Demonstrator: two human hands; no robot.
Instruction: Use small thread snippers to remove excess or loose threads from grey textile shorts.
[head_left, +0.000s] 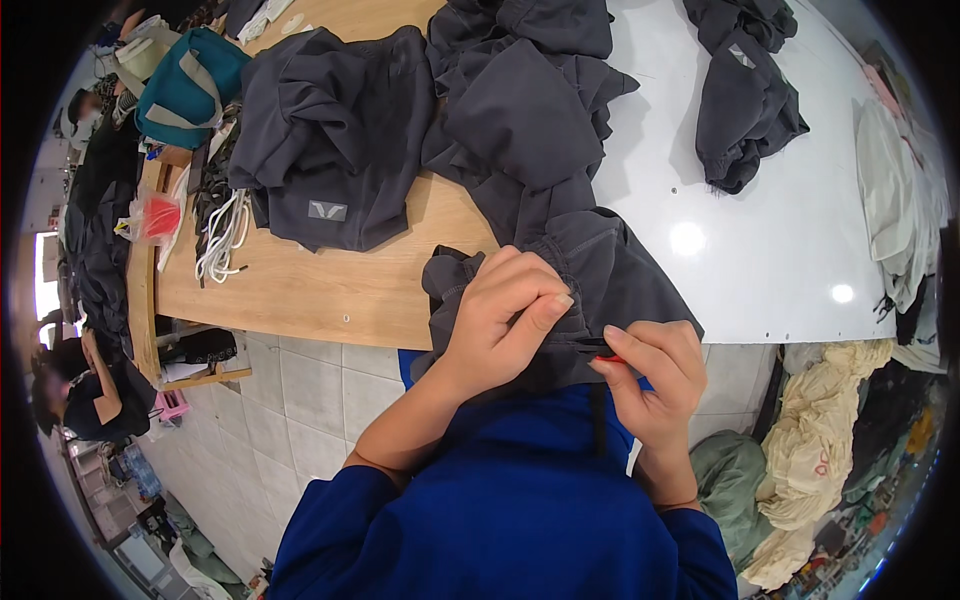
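Note:
A dark grey garment (625,268) lies bunched at the table's front edge, with part of it hanging toward my lap. My left hand (503,318) is closed on a gathered, stitched part of its cloth. At the right, my right hand (655,378) pinches a small red-handled tool (607,359) against the lower edge of the same garment. Fingers cover most of that tool, so its exact kind is hidden. Beyond my hands, more dark grey cloth (530,120) is heaped in a pile that meets the garment.
Left of the pile lies another dark grey garment (335,150) on the wooden table (300,295). White cords (222,240) and a teal bag (190,90) are beside it. A folded dark garment (745,115) rests on the white tabletop (800,230). Cream cloth (815,450) is heaped at the lower right.

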